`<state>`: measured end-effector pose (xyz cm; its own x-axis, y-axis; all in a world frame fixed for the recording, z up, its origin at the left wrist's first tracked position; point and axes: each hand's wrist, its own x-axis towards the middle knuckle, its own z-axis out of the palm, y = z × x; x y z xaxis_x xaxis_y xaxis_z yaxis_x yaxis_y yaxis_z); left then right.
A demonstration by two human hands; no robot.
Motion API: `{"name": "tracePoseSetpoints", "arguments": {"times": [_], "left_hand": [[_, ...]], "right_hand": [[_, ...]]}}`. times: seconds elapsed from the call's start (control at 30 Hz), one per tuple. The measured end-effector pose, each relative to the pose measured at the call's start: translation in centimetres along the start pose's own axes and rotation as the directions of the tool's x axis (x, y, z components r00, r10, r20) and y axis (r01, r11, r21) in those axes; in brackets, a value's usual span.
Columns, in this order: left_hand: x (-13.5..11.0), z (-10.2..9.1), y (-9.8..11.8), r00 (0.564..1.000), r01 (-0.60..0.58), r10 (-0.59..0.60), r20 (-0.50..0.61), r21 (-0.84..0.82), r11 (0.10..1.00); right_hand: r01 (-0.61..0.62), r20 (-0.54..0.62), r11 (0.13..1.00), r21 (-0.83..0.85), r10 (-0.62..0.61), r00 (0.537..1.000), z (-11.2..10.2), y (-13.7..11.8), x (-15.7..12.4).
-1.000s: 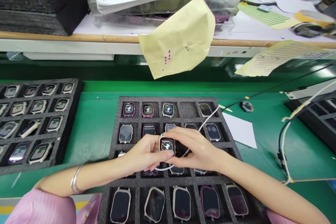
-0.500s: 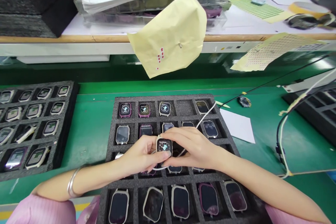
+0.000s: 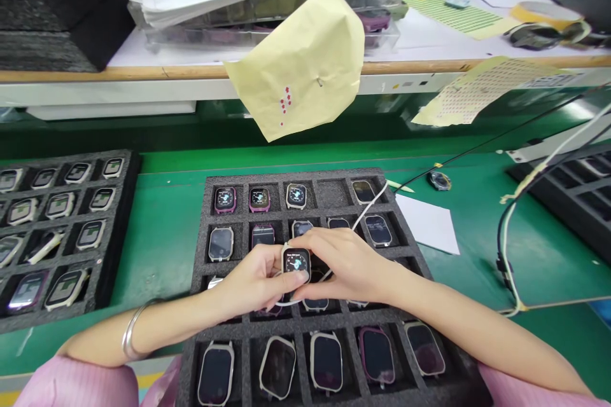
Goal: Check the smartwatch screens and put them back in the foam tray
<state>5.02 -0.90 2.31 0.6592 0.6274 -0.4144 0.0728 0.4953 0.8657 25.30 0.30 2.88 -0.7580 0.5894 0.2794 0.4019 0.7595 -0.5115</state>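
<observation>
Both hands hold one lit smartwatch [image 3: 296,262] above the middle of a black foam tray [image 3: 200,248]. My left hand [image 3: 255,281] grips it from the left and below, thumb on its lower edge. My right hand [image 3: 351,265] curls over its right side and top. A white cable [image 3: 368,208] runs from under my hands up to the tray's far right corner. The tray's cells hold several watches: three lit ones [image 3: 260,198] in the far row and dark ones [image 3: 327,361] in the near row.
A second foam tray [image 3: 114,254] of watches lies at the left on the green bench [image 3: 167,229]. A white paper slip [image 3: 427,222] and cables [image 3: 508,248] sit at the right. A yellow envelope [image 3: 305,70] hangs from the shelf edge [image 3: 95,73] behind.
Both hands and the watch stay together; the view has drifted slightly, with my right fingers closing a little more over the watch's top.
</observation>
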Motion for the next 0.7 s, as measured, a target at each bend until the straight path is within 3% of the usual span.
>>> {"name": "tracePoseSetpoints", "arguments": {"times": [0.23, 0.7], "left_hand": [[-0.02, 0.06, -0.07, 1.0, -0.002, 0.002, -0.005, 0.045, 0.999], [-0.05, 0.16, -0.49, 1.0, -0.015, 0.015, 0.009, 0.103, 0.995]], "right_hand": [[-0.057, 0.005, 0.998, -0.029, 0.057, 0.998, 0.26, -0.37, -0.09], [-0.05, 0.073, 0.998, -0.046, 0.053, 0.996, 0.03, -0.35, -0.03]]}}
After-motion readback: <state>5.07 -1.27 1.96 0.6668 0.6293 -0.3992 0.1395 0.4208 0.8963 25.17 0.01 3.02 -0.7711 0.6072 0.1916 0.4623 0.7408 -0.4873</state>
